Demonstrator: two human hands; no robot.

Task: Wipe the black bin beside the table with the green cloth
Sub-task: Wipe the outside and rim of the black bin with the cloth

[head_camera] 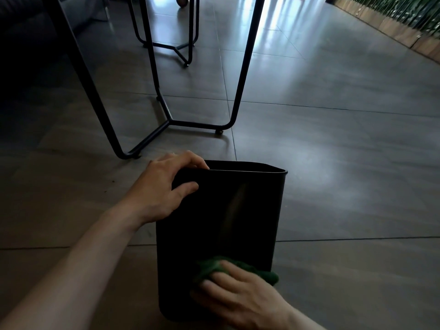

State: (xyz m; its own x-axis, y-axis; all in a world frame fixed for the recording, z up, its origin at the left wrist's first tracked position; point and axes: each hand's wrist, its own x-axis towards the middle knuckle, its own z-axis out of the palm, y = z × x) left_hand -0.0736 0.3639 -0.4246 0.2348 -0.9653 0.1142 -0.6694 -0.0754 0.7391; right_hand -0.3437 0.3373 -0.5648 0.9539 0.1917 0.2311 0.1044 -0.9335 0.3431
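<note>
The black bin point(221, 210) stands on the tiled floor right in front of me, its open rim at the top. My left hand point(164, 186) grips the rim at the bin's upper left corner, fingers curled over the edge and thumb on the near wall. My right hand point(235, 298) presses the crumpled green cloth point(214, 266) flat against the lower part of the near wall. Part of the cloth pokes out to the right of my fingers.
Black metal table legs point(166, 120) with small feet stand just behind the bin. A second metal frame point(176, 47) stands farther back. Grey floor tiles point(345, 139) stretch to the right, up to a wooden planter edge point(404, 34) with greenery.
</note>
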